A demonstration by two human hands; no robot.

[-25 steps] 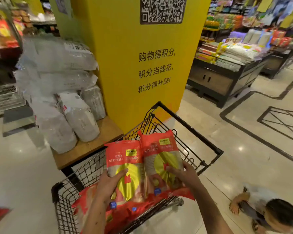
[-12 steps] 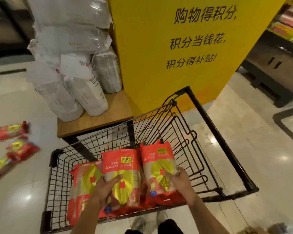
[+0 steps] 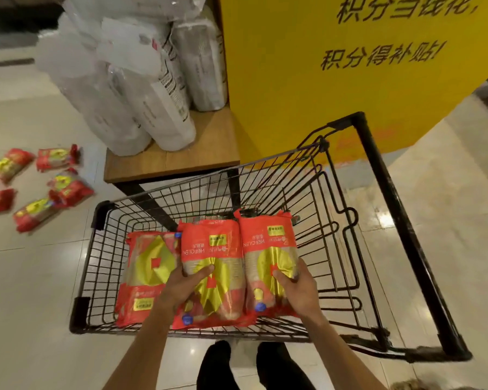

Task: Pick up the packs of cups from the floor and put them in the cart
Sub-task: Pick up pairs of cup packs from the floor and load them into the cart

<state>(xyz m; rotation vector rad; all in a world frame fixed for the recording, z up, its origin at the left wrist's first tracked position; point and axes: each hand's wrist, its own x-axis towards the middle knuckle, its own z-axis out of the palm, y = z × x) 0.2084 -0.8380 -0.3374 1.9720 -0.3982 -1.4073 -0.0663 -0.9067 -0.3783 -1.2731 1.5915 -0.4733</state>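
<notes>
Inside the wire shopping cart, the left hand grips one red "NEFOLEN" cup pack and the right hand grips another, side by side. A third pack lies left of them; more packs lie scattered on the floor, far left. The yellow pillar behind bears Chinese writing.

Floor: pale glossy tiles; several red packs of cups lay scattered at left.
Cart: stood on floor, held three packs.
Desk: wooden, bore white wrapped rolls.

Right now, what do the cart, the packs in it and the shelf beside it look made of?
Cart: black-coated metal wire, judging by its thin grid. Packs: glossy plastic film, likely; it wrinkles and shines. Shelf: wood or wood-look laminate, brown grain, matte.
</notes>
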